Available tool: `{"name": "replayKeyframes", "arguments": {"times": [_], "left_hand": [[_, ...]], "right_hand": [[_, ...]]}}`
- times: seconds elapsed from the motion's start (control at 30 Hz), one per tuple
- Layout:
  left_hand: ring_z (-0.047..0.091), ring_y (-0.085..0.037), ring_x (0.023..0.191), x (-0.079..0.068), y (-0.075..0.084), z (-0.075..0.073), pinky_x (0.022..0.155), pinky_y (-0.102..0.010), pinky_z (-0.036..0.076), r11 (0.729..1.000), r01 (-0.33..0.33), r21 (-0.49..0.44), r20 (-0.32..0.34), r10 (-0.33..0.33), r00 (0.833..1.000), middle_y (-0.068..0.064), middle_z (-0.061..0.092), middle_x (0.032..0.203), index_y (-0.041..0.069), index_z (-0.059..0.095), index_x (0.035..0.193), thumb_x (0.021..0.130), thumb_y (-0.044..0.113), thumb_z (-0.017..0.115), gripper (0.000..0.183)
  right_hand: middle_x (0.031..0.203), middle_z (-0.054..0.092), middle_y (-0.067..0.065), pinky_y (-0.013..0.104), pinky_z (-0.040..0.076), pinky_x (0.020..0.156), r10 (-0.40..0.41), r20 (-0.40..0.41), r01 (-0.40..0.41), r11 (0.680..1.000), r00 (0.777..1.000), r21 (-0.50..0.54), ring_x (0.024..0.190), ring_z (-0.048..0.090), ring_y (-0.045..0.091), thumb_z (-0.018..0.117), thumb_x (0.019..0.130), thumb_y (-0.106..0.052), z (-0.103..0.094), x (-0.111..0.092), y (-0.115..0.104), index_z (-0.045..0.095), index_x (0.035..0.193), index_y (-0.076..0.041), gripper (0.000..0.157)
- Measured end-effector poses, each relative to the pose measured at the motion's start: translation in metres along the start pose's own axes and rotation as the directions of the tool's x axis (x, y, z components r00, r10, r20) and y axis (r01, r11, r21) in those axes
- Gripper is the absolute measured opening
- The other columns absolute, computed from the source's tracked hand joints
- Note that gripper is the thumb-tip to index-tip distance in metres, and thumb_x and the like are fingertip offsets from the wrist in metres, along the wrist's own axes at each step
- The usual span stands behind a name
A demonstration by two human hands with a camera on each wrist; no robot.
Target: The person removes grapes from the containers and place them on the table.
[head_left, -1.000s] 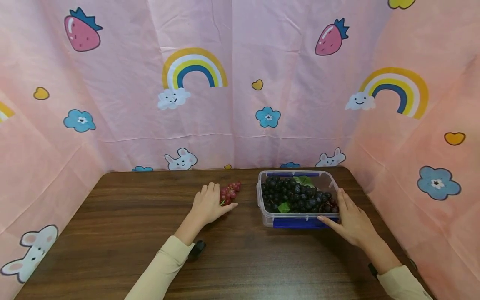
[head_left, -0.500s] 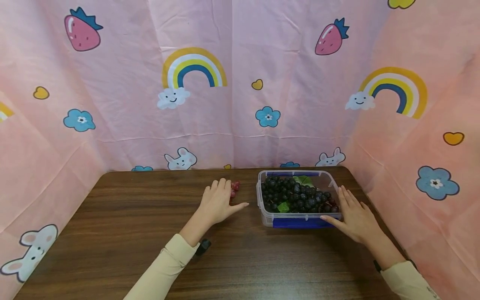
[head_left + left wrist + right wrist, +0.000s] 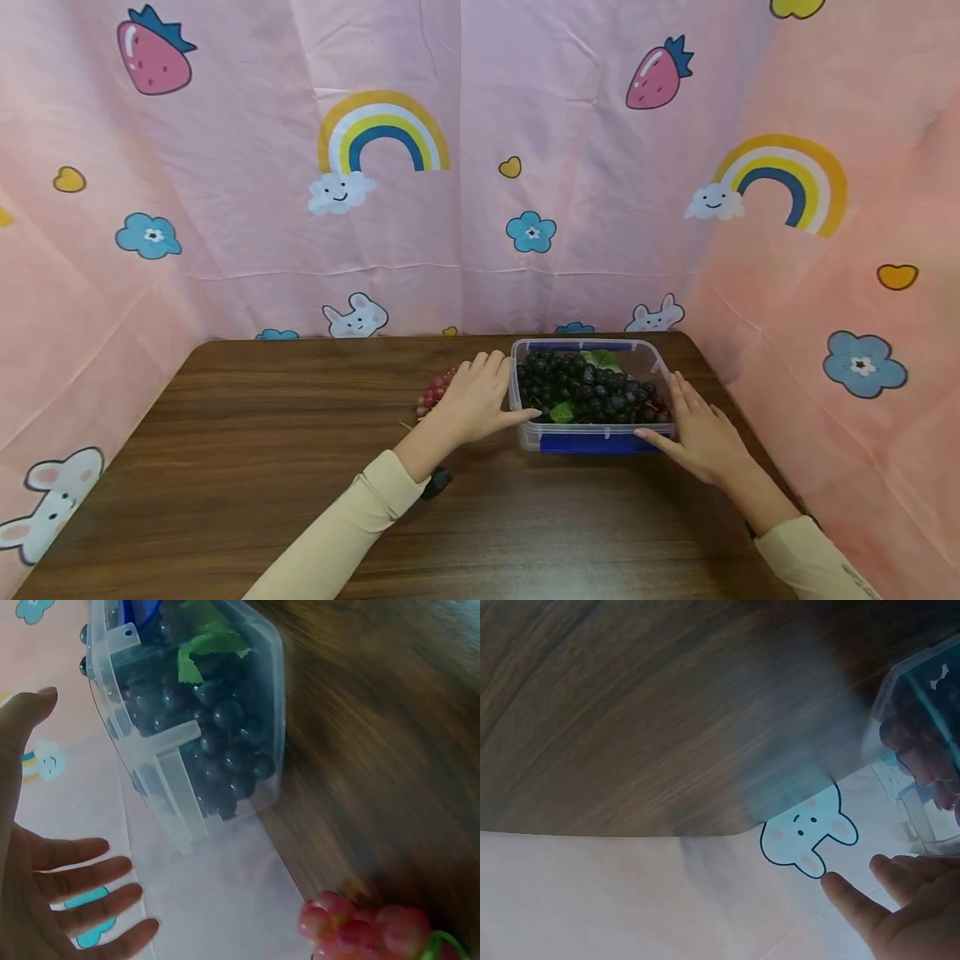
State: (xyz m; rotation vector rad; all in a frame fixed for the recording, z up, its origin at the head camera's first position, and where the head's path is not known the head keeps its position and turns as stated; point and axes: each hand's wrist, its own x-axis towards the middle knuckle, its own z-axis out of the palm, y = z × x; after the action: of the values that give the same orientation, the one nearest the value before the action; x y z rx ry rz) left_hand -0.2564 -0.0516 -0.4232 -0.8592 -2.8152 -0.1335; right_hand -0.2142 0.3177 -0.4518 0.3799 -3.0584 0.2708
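A clear plastic box (image 3: 530, 439) with blue clasps stands lidless on the table. Dark grapes (image 3: 592, 392) and green leaves (image 3: 561, 412) lie inside it. At its left side is my left hand (image 3: 474, 404), fingers extended and thumb spread toward the front left corner. In the left wrist view these fingers are straight, beside the box wall. My right hand (image 3: 705, 442) lies along the box's right side, fingers straight, thumb at the front right corner. A bunch of red grapes (image 3: 432, 395) rests left of the left hand, partly hidden by it.
The brown wooden table (image 3: 247, 467) has its far edge just behind the box. A pink printed curtain (image 3: 480, 108) surrounds it at the back and sides.
My left hand has moved right, from over the red grapes to the box's left side. The grapes now show on its left. The right hand stays at the box's right side.
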Motion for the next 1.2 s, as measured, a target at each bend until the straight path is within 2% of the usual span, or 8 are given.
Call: {"name": "replayKeyframes", "arguments": {"times": [0.2,0.37,0.47,0.77,0.93,1.2], "left_hand": [[0.056,-0.034,0.134,0.011,-0.001,0.002,0.104,-0.046,0.054,0.991,-0.126,-0.042,-0.011,0.126,0.992,-0.019,0.055,0.149,-0.001,0.051,0.151,0.098,0.067,0.062,0.087],[0.053,-0.035,0.138,0.019,-0.004,0.004,0.110,-0.046,0.050,0.965,-0.239,-0.109,-0.039,0.236,0.971,-0.020,0.054,0.149,-0.002,0.049,0.152,0.098,0.058,0.070,0.083],[0.052,-0.033,0.141,0.024,-0.005,0.004,0.113,-0.047,0.048,0.949,-0.285,-0.135,-0.029,0.284,0.958,-0.017,0.053,0.151,0.001,0.048,0.154,0.098,0.054,0.072,0.081],[0.044,-0.030,0.148,0.044,0.003,0.002,0.119,-0.050,0.041,0.915,-0.331,-0.230,0.081,0.357,0.931,-0.012,0.046,0.161,0.006,0.043,0.160,0.098,0.047,0.075,0.080],[0.042,-0.028,0.150,0.055,0.011,0.004,0.120,-0.046,0.040,0.912,-0.362,-0.193,0.127,0.389,0.912,-0.010,0.044,0.163,0.011,0.039,0.163,0.098,0.048,0.075,0.083],[0.044,-0.026,0.149,0.072,0.024,0.009,0.120,-0.041,0.041,0.898,-0.417,-0.138,0.154,0.436,0.887,-0.008,0.043,0.163,0.012,0.037,0.164,0.097,0.049,0.075,0.085]], "right_hand": [[0.168,0.018,0.038,0.074,0.036,0.111,-0.004,0.001,0.004,1.000,1.000,0.006,0.149,0.032,0.057,0.058,0.100,-0.067,0.001,0.002,-0.002,0.014,0.163,0.014,0.111],[0.168,0.019,0.038,0.074,0.038,0.109,-0.009,-0.003,0.009,1.000,1.000,0.012,0.147,0.035,0.058,0.058,0.100,-0.066,0.000,0.002,-0.002,0.013,0.163,0.014,0.111],[0.167,0.019,0.038,0.073,0.040,0.108,-0.016,-0.012,0.016,1.000,1.000,0.017,0.145,0.037,0.059,0.059,0.100,-0.065,0.000,0.001,-0.001,0.014,0.163,0.014,0.110],[0.167,0.019,0.038,0.070,0.043,0.106,-0.017,-0.022,0.017,1.000,1.000,0.020,0.142,0.041,0.059,0.060,0.100,-0.065,0.001,0.002,0.001,0.015,0.163,0.013,0.110],[0.167,0.020,0.038,0.069,0.045,0.104,-0.016,-0.027,0.016,1.000,1.000,0.018,0.140,0.044,0.060,0.060,0.100,-0.065,0.002,0.001,0.002,0.016,0.163,0.013,0.110],[0.167,0.020,0.038,0.070,0.046,0.102,-0.011,-0.035,0.012,1.000,0.999,0.023,0.137,0.048,0.060,0.060,0.100,-0.065,0.003,0.002,0.002,0.013,0.164,0.011,0.111]]}}
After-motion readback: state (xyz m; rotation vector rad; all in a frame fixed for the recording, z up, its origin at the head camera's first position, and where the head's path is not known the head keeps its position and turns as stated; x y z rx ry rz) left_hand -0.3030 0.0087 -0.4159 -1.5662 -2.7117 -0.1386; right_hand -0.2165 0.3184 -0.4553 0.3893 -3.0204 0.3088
